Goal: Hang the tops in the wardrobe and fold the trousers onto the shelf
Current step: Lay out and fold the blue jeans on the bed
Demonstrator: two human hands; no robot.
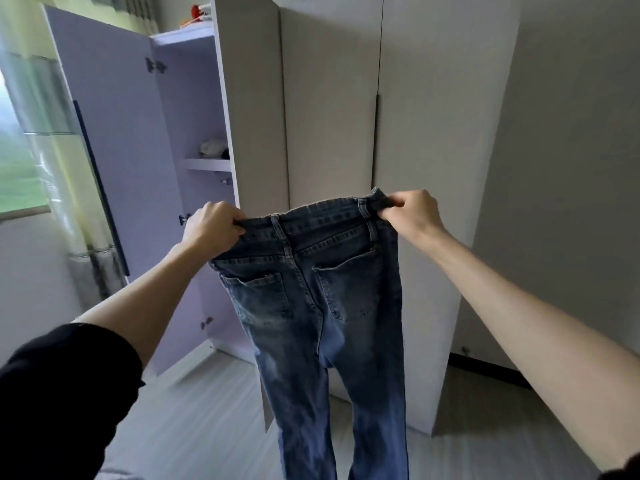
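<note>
Two hands hold one pair of jeans (pixel 311 306) up in front of the wardrobe (pixel 329 116). The left hand (pixel 213 228) pinches the left end of the waistband with curled fingers, and the right hand (pixel 412 211) pinches the right end the same way, so each grip is closed on denim. The waistband stretches between them, slightly higher on the right.

From that line the trousers hang straight down, long axis upright, legs running out of view at the bottom edge without showing whether they reach the floor (pixel 207 427). The seat faces the person: two back pockets, belt loops and a centre seam show. The denim is mid-blue, faded paler on the thighs, and looks fairly stiff.

The shelf (pixel 207 164) sits inside the open compartment up and to the left, behind the open door (pixel 110 133), with a small pale bundle (pixel 213 147) already on it. The left hand is the nearer one to it. I judge the folding not yet begun; bringing one hand across to the other would lay leg on leg.
</note>
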